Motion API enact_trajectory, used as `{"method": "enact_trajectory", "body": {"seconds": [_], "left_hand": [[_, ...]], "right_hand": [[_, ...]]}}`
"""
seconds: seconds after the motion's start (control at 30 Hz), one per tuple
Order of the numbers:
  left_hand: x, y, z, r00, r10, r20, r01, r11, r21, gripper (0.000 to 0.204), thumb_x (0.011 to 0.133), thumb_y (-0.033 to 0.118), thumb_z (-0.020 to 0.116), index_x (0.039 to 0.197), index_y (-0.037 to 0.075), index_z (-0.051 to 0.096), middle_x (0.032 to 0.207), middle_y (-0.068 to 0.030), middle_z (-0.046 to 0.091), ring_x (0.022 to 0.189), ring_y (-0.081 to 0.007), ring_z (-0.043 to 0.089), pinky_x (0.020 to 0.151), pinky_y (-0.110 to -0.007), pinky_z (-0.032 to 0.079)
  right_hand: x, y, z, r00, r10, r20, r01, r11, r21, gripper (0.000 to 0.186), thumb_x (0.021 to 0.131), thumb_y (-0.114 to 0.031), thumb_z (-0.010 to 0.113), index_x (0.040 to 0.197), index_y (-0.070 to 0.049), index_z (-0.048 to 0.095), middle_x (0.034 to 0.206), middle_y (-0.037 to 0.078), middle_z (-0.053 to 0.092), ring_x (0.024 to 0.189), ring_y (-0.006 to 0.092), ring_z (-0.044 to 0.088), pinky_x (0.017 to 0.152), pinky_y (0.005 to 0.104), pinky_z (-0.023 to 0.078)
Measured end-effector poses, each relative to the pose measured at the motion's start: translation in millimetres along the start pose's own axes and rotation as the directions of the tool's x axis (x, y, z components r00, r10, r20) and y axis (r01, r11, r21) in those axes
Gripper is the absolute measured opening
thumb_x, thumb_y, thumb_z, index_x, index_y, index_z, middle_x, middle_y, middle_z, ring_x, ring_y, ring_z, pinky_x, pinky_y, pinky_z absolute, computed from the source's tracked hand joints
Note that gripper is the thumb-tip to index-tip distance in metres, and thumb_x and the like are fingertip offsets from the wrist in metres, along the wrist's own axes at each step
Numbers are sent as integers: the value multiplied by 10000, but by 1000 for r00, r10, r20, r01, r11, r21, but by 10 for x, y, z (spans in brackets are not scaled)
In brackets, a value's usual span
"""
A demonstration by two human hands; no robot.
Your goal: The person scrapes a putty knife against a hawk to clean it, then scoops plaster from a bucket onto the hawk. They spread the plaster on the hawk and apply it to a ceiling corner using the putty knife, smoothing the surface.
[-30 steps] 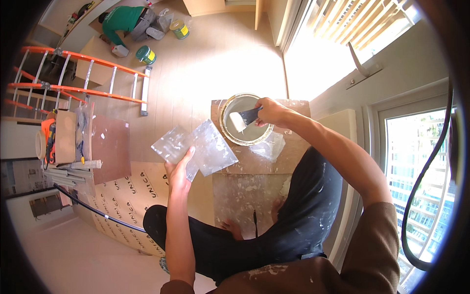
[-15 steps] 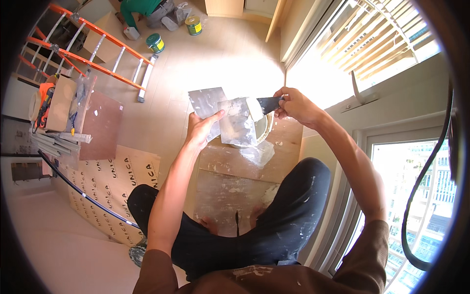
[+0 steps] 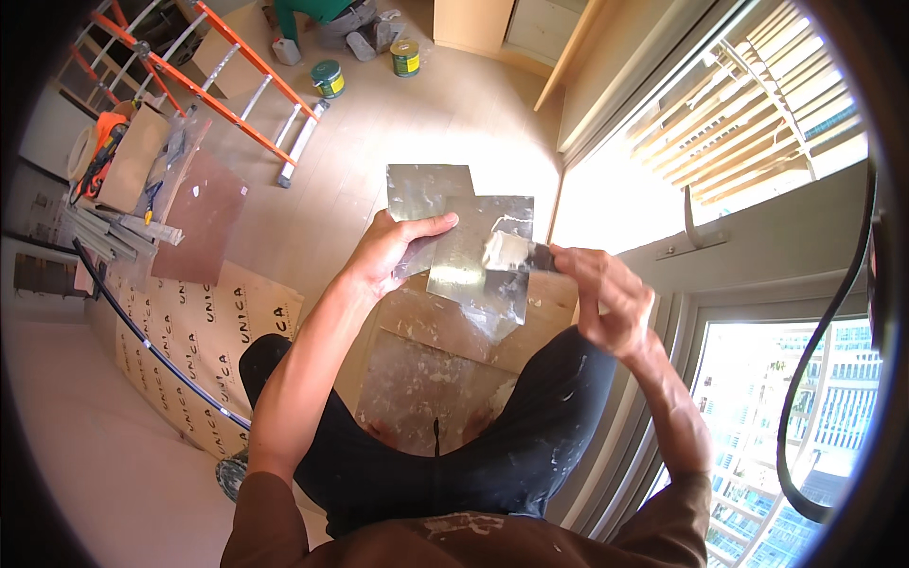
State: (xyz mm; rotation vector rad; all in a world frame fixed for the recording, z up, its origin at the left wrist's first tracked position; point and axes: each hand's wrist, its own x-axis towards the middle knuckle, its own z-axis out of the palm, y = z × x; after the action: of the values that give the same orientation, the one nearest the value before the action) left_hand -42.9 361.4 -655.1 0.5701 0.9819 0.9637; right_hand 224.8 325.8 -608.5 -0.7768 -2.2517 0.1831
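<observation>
My left hand (image 3: 383,251) grips two overlapping rectangular metal plates, its thumb pressed on top and its fingers underneath. The front metal plate (image 3: 464,270) has whitish smears. The rear metal plate (image 3: 421,182) sticks out at the far left. In my right hand (image 3: 611,298) is a putty knife (image 3: 540,257), held by its dark end. White putty (image 3: 507,251) sits on the blade, which lies over the right side of the front plate. A thin white streak of putty marks the plate just above it. The fingers of my right hand are slightly blurred.
A stained board (image 3: 426,379) lies between my legs. At the far left stand an orange ladder (image 3: 213,99) and a box of tools (image 3: 133,156). Two paint cans, one green (image 3: 328,80), one yellowish (image 3: 405,59), stand near a crouching person (image 3: 346,24). A window (image 3: 739,161) is at right.
My right hand has come nearer and slightly right, bringing the putty knife onto the front plate. The plates have shifted right. The bucket rim seen behind them is now hidden.
</observation>
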Motion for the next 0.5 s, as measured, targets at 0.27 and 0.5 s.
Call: {"method": "enact_trajectory", "body": {"seconds": [0.27, 0.5], "left_hand": [[-188, 184, -6, 989, -30, 146, 43, 995, -90, 346, 783, 89, 725, 1080, -11, 577, 982, -104, 640, 870, -179, 652, 749, -312, 562], [-341, 184, 16, 986, -9, 166, 33, 989, -144, 352, 789, 75, 713, 1091, -28, 564, 991, -104, 628, 873, -184, 647, 778, -314, 558]], "right_hand": [[-243, -57, 137, 958, -245, -149, 225, 964, -139, 388, 662, 193, 588, 1022, 59, 640, 1066, 214, 648, 938, 369, 661, 771, 389, 580], [-284, -134, 150, 953, -267, -143, 254, 962, -103, 294, 704, 160, 618, 985, 76, 633, 1037, 218, 654, 944, 373, 658, 768, 409, 583]]}}
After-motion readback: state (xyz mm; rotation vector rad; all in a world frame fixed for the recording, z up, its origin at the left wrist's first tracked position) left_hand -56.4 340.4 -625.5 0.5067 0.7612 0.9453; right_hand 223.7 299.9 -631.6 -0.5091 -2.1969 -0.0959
